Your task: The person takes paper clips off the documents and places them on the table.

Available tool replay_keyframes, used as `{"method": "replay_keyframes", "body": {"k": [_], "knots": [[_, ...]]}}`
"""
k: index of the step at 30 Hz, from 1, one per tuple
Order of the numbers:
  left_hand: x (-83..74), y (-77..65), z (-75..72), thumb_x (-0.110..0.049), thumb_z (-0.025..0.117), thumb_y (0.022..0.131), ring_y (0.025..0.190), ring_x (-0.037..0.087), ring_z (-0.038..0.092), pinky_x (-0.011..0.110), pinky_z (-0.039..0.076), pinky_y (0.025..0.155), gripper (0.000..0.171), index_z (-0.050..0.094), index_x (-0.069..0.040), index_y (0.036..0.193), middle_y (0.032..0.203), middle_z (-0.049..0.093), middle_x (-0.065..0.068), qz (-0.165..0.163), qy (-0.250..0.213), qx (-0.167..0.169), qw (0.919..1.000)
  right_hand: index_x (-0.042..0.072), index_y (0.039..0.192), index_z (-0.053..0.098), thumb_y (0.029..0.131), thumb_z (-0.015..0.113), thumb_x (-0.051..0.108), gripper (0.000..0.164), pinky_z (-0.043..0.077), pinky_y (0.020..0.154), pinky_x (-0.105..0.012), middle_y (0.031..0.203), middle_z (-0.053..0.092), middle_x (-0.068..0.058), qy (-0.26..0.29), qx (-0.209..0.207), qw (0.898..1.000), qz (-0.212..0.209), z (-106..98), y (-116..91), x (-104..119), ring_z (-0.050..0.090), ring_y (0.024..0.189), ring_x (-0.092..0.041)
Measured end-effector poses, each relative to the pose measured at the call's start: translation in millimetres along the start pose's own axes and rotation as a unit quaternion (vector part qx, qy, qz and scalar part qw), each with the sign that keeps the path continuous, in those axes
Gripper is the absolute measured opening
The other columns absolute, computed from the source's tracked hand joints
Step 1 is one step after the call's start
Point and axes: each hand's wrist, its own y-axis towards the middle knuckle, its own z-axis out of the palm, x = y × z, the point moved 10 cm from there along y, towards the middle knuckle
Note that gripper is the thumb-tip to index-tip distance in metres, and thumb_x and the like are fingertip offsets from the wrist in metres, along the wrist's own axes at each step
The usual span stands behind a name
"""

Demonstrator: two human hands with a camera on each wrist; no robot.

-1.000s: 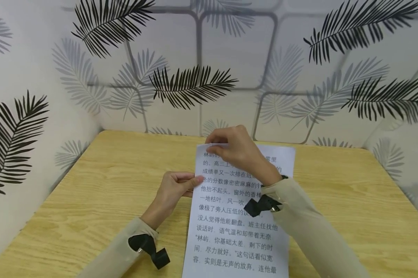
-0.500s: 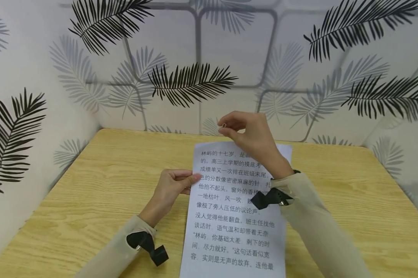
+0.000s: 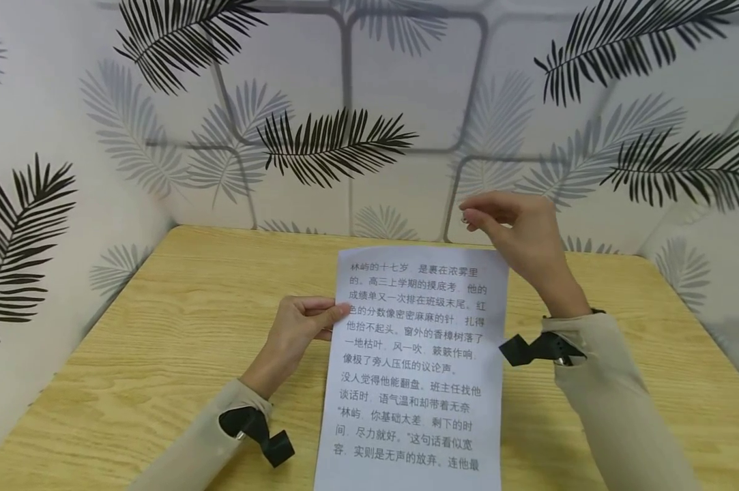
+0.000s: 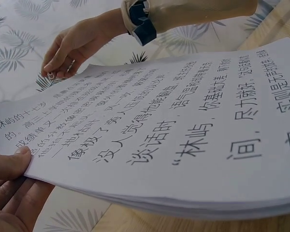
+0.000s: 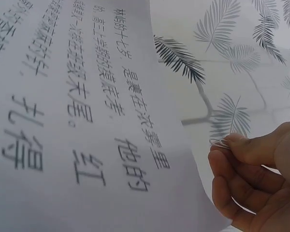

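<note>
A stack of white sheets [image 3: 415,368] printed with black Chinese text lies along the middle of the wooden table [image 3: 160,354]. My left hand [image 3: 310,320] pinches the stack's left edge, thumb on top, as the left wrist view shows with the thumb [image 4: 9,164] over the paper stack [image 4: 183,145]. My right hand [image 3: 510,221] is raised above the table, right of the stack's top right corner, pinching a small silver paper clip [image 3: 465,219]. The paper clip [image 5: 221,142] shows between the fingertips in the right wrist view, beside the paper's [image 5: 77,121] edge.
Walls [image 3: 406,123] with a black and grey leaf pattern close the table in at the back and on both sides. Bare tabletop lies left and right of the sheets. Black straps [image 3: 258,436] sit on both beige sleeves.
My right hand pulled the paper clip off the stack's top left corner, lifted and carried it to the right, past the top right corner. The left hand kept its hold.
</note>
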Motion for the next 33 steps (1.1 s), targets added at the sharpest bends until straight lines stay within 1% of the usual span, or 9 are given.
{"method": "replay_keyframes", "body": {"k": [6,8,13,14,17,19,21,25,33], "knots": [[0.9,0.3,-0.8,-0.008,0.072,0.087,0.069,0.016,0.069,0.024,0.057,0.061,0.025,0.07,0.009,0.106,0.089,0.073,0.014,-0.005,0.005,-0.003,1.0,0.002,0.099,0.074,0.09,0.067,0.003,0.011,0.047,0.067,-0.009,0.084,0.073,-0.01,-0.033,0.002,0.999,0.012,-7,-6,-13,0.06,0.07,0.01],[0.9,0.2,-1.2,-0.008,0.072,0.088,0.069,0.016,0.069,0.024,0.057,0.061,0.024,0.07,0.009,0.105,0.089,0.073,0.014,-0.006,0.006,-0.005,1.0,0.002,0.099,0.074,0.09,0.067,0.004,0.011,0.047,0.068,-0.009,0.085,0.073,-0.01,-0.036,0.003,0.999,0.019,-7,-9,-16,0.064,0.072,0.005],[1.5,0.8,-1.7,-0.007,0.071,0.088,0.069,0.015,0.069,0.024,0.057,0.061,0.023,0.07,0.008,0.105,0.087,0.073,0.012,-0.009,0.006,-0.009,0.9999,0.002,0.1,0.074,0.091,0.067,0.005,0.012,0.046,0.068,-0.007,0.087,0.073,-0.012,-0.044,0.004,0.999,0.03,-8,-14,-21,0.071,0.078,-0.02],[1.6,0.8,-1.6,-0.007,0.072,0.087,0.069,0.015,0.069,0.024,0.057,0.06,0.023,0.07,0.008,0.105,0.087,0.074,0.012,-0.009,0.005,-0.009,0.9999,0.002,0.099,0.074,0.091,0.067,0.005,0.012,0.046,0.068,-0.007,0.086,0.073,-0.012,-0.046,0.003,0.999,0.029,-8,-15,-22,0.071,0.078,-0.021],[1.6,0.5,-1.2,-0.007,0.072,0.087,0.069,0.015,0.069,0.024,0.057,0.061,0.024,0.07,0.009,0.105,0.087,0.073,0.012,-0.009,0.004,-0.008,0.9999,0.003,0.099,0.074,0.09,0.067,0.004,0.011,0.046,0.069,-0.007,0.086,0.073,-0.011,-0.053,-0.001,0.998,0.024,-10,-17,-25,0.068,0.075,-0.004],[1.5,0.6,-0.9,-0.007,0.072,0.087,0.069,0.015,0.069,0.024,0.057,0.061,0.025,0.069,0.01,0.105,0.087,0.073,0.013,-0.008,0.002,-0.007,0.9999,0.003,0.099,0.074,0.09,0.067,0.003,0.012,0.046,0.069,-0.007,0.086,0.073,-0.011,-0.053,-0.003,0.998,0.027,-12,-18,-28,0.063,0.073,0.008],[1.6,1.0,-0.7,-0.006,0.072,0.087,0.07,0.015,0.07,0.024,0.058,0.061,0.025,0.069,0.011,0.106,0.088,0.073,0.014,-0.006,-0.002,-0.005,1.0,0.002,0.1,0.074,0.09,0.067,0.002,0.012,0.046,0.069,-0.007,0.087,0.073,-0.012,-0.051,-0.004,0.998,0.032,-14,-19,-31,0.057,0.072,0.016],[1.4,2.5,-0.3,-0.005,0.071,0.088,0.072,0.016,0.071,0.026,0.059,0.062,0.025,0.068,0.012,0.106,0.09,0.073,0.015,-0.001,-0.013,-0.003,0.9999,0.002,0.101,0.074,0.091,0.066,0.002,0.013,0.045,0.069,-0.007,0.088,0.073,-0.013,-0.051,-0.003,0.998,0.038,-17,-22,-34,0.055,0.072,0.018],[1.6,2.6,0.0,-0.005,0.071,0.088,0.071,0.016,0.07,0.026,0.059,0.062,0.026,0.068,0.012,0.106,0.09,0.073,0.015,0.002,-0.012,0.0,0.9999,0.003,0.101,0.074,0.091,0.067,0.005,0.012,0.042,0.06,-0.01,0.085,0.073,-0.012,-0.067,-0.006,0.997,0.032,-21,-25,-38,0.054,0.071,0.018]]}}
